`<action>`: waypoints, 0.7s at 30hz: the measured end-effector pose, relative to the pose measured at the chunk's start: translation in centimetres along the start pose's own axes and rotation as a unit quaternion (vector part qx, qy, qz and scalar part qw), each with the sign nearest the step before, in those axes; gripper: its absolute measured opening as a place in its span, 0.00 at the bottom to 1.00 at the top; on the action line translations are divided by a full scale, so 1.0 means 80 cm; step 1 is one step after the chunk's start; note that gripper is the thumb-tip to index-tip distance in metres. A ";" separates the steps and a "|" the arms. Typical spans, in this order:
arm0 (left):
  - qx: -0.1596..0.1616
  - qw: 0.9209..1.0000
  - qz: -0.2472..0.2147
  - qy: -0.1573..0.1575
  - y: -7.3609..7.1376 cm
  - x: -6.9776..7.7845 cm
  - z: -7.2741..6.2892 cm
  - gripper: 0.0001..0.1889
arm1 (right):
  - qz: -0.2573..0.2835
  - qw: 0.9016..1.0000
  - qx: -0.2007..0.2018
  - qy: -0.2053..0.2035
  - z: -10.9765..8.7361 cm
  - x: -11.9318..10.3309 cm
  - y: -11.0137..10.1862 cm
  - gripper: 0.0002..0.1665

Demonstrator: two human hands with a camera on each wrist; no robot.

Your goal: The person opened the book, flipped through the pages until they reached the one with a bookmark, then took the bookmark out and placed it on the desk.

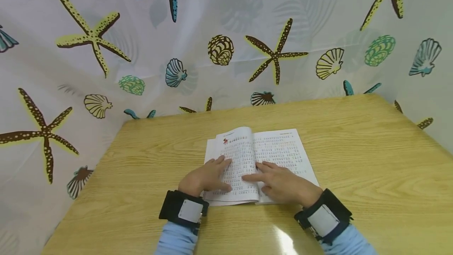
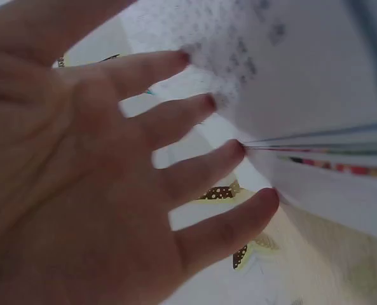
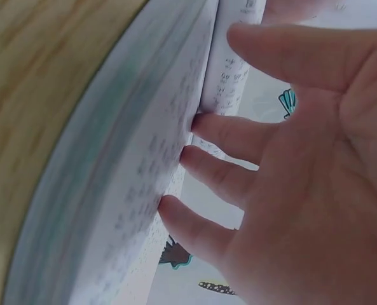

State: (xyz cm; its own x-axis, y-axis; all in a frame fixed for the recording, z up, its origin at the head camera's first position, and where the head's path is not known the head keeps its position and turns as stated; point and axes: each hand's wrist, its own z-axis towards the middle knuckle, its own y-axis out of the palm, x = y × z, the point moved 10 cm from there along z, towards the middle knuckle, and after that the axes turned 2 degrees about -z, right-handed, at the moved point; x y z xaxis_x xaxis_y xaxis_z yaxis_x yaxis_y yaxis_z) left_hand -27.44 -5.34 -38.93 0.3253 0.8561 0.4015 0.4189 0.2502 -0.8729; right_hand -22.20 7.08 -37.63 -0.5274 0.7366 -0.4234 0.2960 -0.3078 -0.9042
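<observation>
An open book (image 1: pixel 281 148) with printed text lies on the wooden table, its left-hand pages arched up near the spine. My left hand (image 1: pixel 208 176) rests on the left page with fingers spread; in the left wrist view its fingertips (image 2: pixel 264 200) touch the page and the book's edge. My right hand (image 1: pixel 283 182) lies across the lower right page, its index finger reaching over the spine onto the left page. Seen from the right wrist, several fingertips (image 3: pixel 169 206) of that hand press on the right page beside the fold. Neither hand grips anything.
The wooden table (image 1: pixel 371 160) spreads out around the book. Behind and beside it hangs a white cloth (image 1: pixel 198 23) printed with starfish and shells. A dark band with a pale plate (image 1: pixel 191 210) is on the left wrist, a similar band (image 1: pixel 323 219) on the right.
</observation>
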 end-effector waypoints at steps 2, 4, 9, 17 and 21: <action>-0.011 1.000 -0.004 -0.016 0.006 -0.003 0.002 0.42 | -0.001 1.000 -0.001 0.008 0.000 0.006 -0.001 0.32; -0.002 1.000 -0.010 -0.019 0.005 -0.004 0.002 0.43 | -0.005 1.000 0.000 0.023 -0.001 0.013 -0.003 0.34; 0.005 1.000 -0.017 -0.025 0.005 -0.005 0.001 0.43 | -0.038 0.996 0.008 0.084 -0.010 0.046 -0.014 0.32; 0.004 0.999 -0.023 -0.027 0.005 -0.006 0.004 0.43 | -0.054 0.976 0.019 0.208 -0.046 0.126 -0.041 0.32; 0.002 0.999 -0.027 -0.027 0.006 -0.007 0.004 0.43 | -0.007 0.977 0.028 0.211 -0.058 0.148 -0.047 0.34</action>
State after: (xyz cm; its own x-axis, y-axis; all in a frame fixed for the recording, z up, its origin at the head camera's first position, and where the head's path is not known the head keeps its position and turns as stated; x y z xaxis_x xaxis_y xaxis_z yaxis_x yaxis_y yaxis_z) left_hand -27.69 -5.54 -39.68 0.2563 0.8640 0.4335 0.4314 0.2991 -0.8511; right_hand -25.90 19.74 -38.99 -0.1523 0.9203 -0.3604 0.2407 -0.3192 -0.9166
